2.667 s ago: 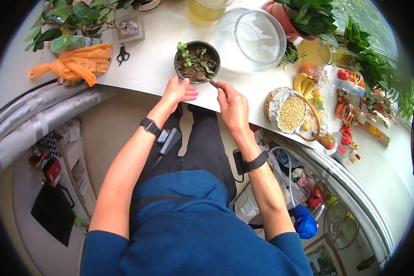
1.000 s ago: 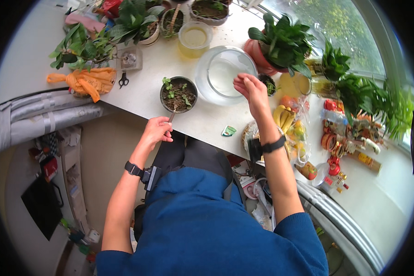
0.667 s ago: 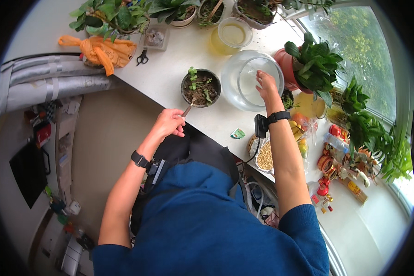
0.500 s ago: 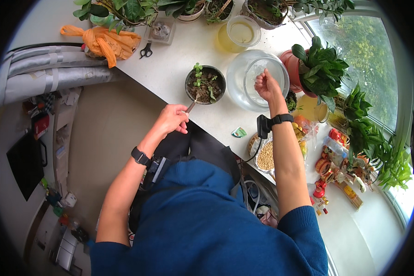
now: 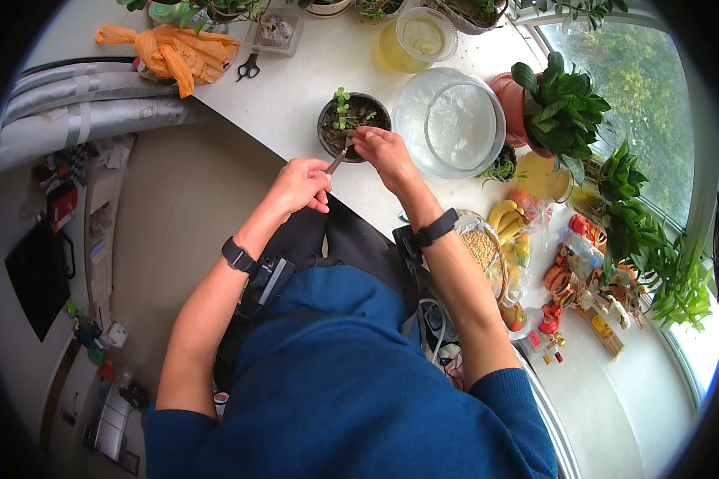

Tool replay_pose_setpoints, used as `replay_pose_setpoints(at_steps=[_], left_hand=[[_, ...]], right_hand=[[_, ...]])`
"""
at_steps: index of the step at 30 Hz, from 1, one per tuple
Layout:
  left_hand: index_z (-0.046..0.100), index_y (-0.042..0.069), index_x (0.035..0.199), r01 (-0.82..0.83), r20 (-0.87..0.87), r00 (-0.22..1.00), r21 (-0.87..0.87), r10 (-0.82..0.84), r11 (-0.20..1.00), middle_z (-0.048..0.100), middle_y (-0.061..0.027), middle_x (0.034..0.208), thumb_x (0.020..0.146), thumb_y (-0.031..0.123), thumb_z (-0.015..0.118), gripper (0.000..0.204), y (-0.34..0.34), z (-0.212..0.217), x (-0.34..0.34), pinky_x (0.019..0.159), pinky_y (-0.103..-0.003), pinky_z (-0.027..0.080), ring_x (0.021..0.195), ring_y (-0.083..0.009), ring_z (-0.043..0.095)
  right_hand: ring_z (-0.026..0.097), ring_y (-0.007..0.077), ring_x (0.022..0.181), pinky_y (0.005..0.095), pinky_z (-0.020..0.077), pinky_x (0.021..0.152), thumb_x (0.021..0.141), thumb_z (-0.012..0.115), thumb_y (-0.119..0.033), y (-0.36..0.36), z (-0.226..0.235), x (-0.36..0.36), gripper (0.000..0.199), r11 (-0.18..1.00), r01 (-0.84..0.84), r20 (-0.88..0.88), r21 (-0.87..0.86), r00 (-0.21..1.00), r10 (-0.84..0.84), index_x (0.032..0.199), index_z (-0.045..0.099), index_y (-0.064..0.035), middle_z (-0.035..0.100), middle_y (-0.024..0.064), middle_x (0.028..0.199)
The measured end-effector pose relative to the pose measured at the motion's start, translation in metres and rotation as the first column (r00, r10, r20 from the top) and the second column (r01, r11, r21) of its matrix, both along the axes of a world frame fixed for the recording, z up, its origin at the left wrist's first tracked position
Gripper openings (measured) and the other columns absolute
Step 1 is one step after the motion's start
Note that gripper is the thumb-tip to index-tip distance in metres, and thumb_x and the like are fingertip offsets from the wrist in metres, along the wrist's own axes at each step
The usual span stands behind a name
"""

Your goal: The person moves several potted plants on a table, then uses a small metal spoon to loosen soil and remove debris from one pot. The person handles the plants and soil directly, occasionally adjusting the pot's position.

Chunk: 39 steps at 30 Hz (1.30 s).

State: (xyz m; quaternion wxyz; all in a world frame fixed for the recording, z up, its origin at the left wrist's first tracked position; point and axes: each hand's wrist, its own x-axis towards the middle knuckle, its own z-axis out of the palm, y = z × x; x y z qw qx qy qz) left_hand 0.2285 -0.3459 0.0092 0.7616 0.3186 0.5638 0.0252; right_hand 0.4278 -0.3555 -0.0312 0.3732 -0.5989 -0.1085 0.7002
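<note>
Our left hand [image 5: 299, 185] is closed around a thin dark tool [image 5: 335, 163] whose tip reaches the near rim of the small dark pot [image 5: 355, 126] just beyond it. Our right hand [image 5: 383, 150] hovers over the soil with fingertips pinched together beside the seedling [image 5: 342, 112]; what they hold we cannot tell. A careless dig could snap the seedling, or nudge the pot into the glass bowl [image 5: 450, 122] to the right.

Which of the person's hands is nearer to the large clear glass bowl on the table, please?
The right hand: it hovers over the small plant pot, just beside the glass bowl. The left hand holds a thin tool farther away, on the pot's other side.
</note>
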Motion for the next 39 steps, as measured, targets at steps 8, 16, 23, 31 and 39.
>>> replay_pose_setpoints(at_steps=[8, 16, 23, 31, 39], left_hand=[[0.046, -0.013, 0.135, -0.008, -0.016, 1.000, 0.044, 0.009, 0.999, 0.062, -0.0114, 0.086, 0.090, 0.004, 0.061, 0.051, -0.004, 0.006, -0.006, 0.056, -0.032, 0.061, 0.062, -0.0139, 0.060], [0.047, -0.012, 0.134, -0.048, -0.020, 0.999, 0.042, 0.049, 0.998, 0.063, -0.0120, 0.087, 0.094, 0.007, 0.061, 0.046, -0.012, 0.005, -0.016, 0.055, -0.032, 0.060, 0.062, -0.0139, 0.061], [0.047, -0.013, 0.133, -0.110, 0.002, 0.994, 0.003, 0.110, 0.994, 0.064, -0.0124, 0.089, 0.095, 0.008, 0.060, 0.045, -0.013, 0.008, -0.014, 0.055, -0.031, 0.059, 0.063, -0.0139, 0.062], [0.048, -0.013, 0.132, -0.132, 0.007, 0.991, -0.003, 0.132, 0.991, 0.064, -0.0127, 0.089, 0.095, 0.009, 0.061, 0.045, -0.016, 0.010, -0.003, 0.056, -0.032, 0.059, 0.063, -0.0139, 0.061], [0.049, -0.013, 0.131, -0.158, 0.012, 0.987, 0.017, 0.158, 0.987, 0.064, -0.0113, 0.089, 0.094, 0.009, 0.062, 0.045, -0.017, 0.014, -0.001, 0.055, -0.031, 0.059, 0.063, -0.0130, 0.060]], right_hand=[[0.064, 0.0234, 0.111, 0.0342, 0.0509, 0.102, 0.100, 0.051, -0.007, -0.020, 0.065, 0.091, 0.031, 0.966, 0.103, 0.150, 0.237, 0.979, -0.141, 0.125, 0.058, 0.0096, 0.065, 0.0186, 0.122], [0.067, 0.0242, 0.100, 0.0318, 0.0523, 0.088, 0.095, 0.056, -0.011, 0.008, -0.065, 0.202, 0.040, 0.975, -0.221, 0.861, -0.002, 0.495, 0.114, 0.132, 0.056, 0.0057, 0.068, 0.0146, 0.114], [0.039, 0.0116, 0.055, 0.0228, 0.0356, 0.047, 0.104, 0.050, -0.032, 0.017, -0.049, 0.196, 0.035, 0.978, 0.159, -0.290, -0.136, 0.937, -0.193, 0.076, 0.051, -0.0126, 0.041, -0.0017, 0.062], [0.046, 0.0109, 0.059, 0.0226, 0.0431, 0.051, 0.105, 0.049, -0.033, 0.006, 0.026, 0.084, 0.036, 0.998, 0.070, -0.626, 0.001, 0.778, -0.054, 0.077, 0.052, -0.0107, 0.049, 0.0000, 0.069], [0.067, 0.0308, 0.104, 0.0367, 0.0567, 0.096, 0.104, 0.045, -0.015, -0.003, -0.014, 0.008, 0.034, 0.994, 0.089, -0.164, -0.061, 0.982, -0.098, 0.116, 0.058, 0.0142, 0.066, 0.0249, 0.112]])
